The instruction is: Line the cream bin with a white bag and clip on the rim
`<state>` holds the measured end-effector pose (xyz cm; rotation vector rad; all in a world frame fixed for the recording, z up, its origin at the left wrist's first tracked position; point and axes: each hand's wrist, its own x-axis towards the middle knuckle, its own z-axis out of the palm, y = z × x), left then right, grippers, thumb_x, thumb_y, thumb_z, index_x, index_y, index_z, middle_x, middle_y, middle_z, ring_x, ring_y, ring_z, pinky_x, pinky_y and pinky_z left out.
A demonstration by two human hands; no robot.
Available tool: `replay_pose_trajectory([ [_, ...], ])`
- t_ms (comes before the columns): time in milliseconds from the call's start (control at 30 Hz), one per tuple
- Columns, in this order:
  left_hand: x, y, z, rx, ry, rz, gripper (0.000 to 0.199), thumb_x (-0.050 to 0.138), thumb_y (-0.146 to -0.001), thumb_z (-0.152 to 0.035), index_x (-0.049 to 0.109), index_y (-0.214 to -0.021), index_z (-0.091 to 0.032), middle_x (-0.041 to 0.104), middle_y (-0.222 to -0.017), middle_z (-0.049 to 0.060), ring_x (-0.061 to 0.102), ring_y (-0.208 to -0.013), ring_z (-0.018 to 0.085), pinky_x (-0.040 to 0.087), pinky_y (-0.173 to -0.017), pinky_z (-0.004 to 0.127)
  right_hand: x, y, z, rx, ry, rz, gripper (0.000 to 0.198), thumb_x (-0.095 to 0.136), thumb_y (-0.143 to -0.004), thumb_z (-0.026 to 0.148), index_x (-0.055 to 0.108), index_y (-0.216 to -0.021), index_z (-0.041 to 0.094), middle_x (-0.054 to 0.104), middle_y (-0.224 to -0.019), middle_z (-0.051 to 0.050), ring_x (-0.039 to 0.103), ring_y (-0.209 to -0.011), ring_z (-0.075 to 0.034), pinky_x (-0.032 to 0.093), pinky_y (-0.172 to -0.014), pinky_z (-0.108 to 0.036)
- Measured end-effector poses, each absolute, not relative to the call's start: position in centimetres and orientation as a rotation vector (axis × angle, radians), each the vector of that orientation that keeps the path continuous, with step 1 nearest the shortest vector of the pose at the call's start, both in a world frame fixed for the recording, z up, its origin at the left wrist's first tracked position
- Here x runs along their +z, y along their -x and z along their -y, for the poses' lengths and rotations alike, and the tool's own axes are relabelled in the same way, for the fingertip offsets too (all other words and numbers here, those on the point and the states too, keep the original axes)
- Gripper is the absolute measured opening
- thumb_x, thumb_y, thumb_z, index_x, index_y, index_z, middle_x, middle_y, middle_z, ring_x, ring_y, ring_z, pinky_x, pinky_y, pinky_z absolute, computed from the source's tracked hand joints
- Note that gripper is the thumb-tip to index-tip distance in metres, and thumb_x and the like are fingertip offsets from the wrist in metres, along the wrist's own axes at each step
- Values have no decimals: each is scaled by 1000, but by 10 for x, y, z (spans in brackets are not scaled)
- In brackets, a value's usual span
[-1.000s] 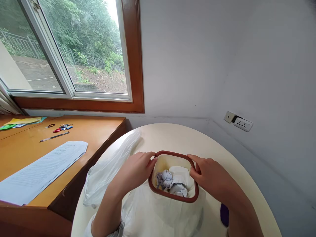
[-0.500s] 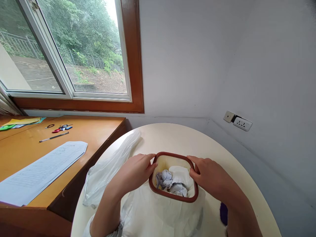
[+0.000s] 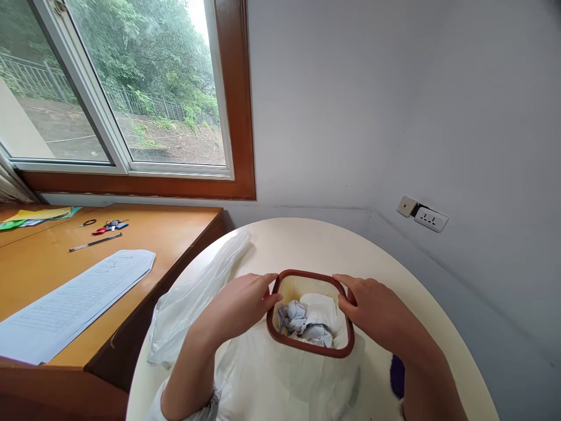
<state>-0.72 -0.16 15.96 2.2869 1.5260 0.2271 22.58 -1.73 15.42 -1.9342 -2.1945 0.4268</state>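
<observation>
Reddish-brown around the mouth of a pale bin [image 3: 302, 286] — seemingly upright at the near part of the round white tabletop [image 3: 298, 240]. Held at the left edge of its rim [image 3: 309, 346] by the left hand [image 3: 243, 301], with thumb over the edge and forefinger at the far corner; held at the right edge by the right hand [image 3: 372, 307] in much the same pinch. Shifted very slightly to the right compared with a second ago, with the left thumb now a little nearer along its edge. Otherwise much as before: crumpled paper [image 3: 295, 316] lying inside in the same arrangement, thin white plastic [image 3: 284, 377] hanging outside below the rim, and a loose plastic bag [image 3: 193, 298] spread, unmoved, beside the left forearm. Judging from so small a change, busy at the rim alone for now — pressing, adjusting or merely steadying, impossible to tell which — and without visible effect on the contents. Partly covered by the right forearm, a purple object [image 3: 397, 377], too hidden to identify. Farther left, well apart on the wooden tabletop [image 3: 179, 222], written sheets [image 3: 87, 298] and a pen [image 3: 95, 242].
</observation>
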Motion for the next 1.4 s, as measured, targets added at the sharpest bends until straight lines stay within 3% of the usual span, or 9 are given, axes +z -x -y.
replay_pose_trajectory([
  [233, 157, 9, 0, 257, -2252, -1483, 27, 40, -86, -40, 58, -96, -23, 65, -81, 3, 58, -76, 20, 41, -60, 29, 152, -227, 16, 420, 1914, 2204, 22, 38, -82, 22, 58, -89, 24, 65, -76, -1, 54, -64, -13, 30, -55, -24],
  [467, 156, 11, -1, 303, -2247, -1430, 39, 43, -85, -35, 47, -123, -29, 65, -90, 2, 58, -83, 22, 43, -65, 30, 150, -227, 13, 416, 1864, 2224, 22, 37, -84, 22, 58, -88, 22, 64, -78, -3, 54, -66, -14, 29, -56, -24],
  [733, 161, 8, 0, 274, -2260, -1379, 32, 39, -87, -34, 52, -116, -29, 65, -83, 1, 57, -72, 19, 39, -58, 27, 151, -229, 12, 461, 1807, 2247, 29, 34, -88, 26, 58, -102, 24, 63, -76, -2, 51, -64, -14, 29, -55, -24],
  [867, 162, 10, 1, 291, -2317, -1421, 34, 40, -88, -38, 51, -118, -30, 65, -89, 1, 58, -80, 20, 40, -64, 27, 152, -236, 15, 520, 1779, 2264, 32, 37, -88, 38, 57, -110, 25, 63, -75, -2, 53, -65, -15, 30, -54, -24],
  [1033, 162, 19, 2, 290, -2314, -1468, 54, 45, -83, -54, 42, -130, -30, 64, -93, 3, 57, -84, 21, 42, -70, 29, 157, -249, 18, 638, 1803, 2228, 57, 46, -82, 52, 42, -133, 26, 63, -76, -2, 54, -66, -16, 34, -55, -25],
  [1167, 163, 27, 1, 171, -2293, -1372, 70, 52, -75, -61, 33, -136, -34, 62, -91, 2, 57, -80, 20, 42, -69, 28, 160, -258, 19, 749, 1801, 2279, 77, 55, -74, 58, 30, -140, 27, 60, -74, 1, 52, -66, -16, 36, -56, -25],
  [1400, 157, 31, -8, 84, -2265, -1234, 83, 56, -71, -62, 24, -141, -33, 61, -86, 2, 55, -74, 18, 40, -64, 25, 163, -262, 19, 852, 1714, 2387, 75, 62, -69, 55, 37, -136, 31, 55, -69, 3, 48, -62, -13, 33, -54, -23],
])
